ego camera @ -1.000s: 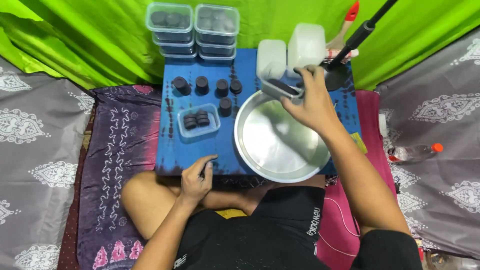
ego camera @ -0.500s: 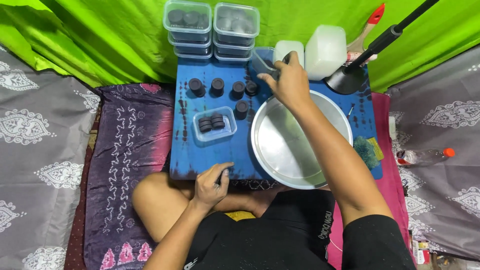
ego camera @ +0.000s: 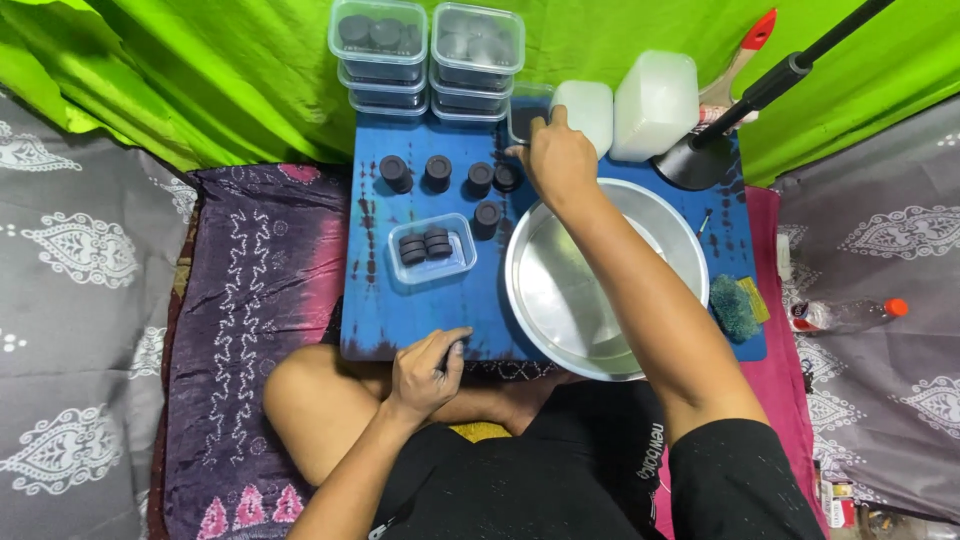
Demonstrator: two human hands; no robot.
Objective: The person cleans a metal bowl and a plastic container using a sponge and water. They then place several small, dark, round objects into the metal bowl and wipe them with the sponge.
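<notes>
right hand (ego camera: 558,158) reaches to 12 o'clock, fingers curled on the rim of a small clear container (ego camera: 524,112) w/ dark contents, beside the white tub (ego camera: 585,112). looks light, thin plastic, prob flexes & slips; best pinched at the rim corner. left hand (ego camera: 425,368) loosely curled, holding nothing, resting on the blue surface (ego camera: 420,310) edge at 6 o'clock. metal pan (ego camera: 570,290) just below.

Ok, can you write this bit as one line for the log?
right hand: on clear tub at board's far edge | left hand: on blue board near edge | metal pan: empty
</notes>
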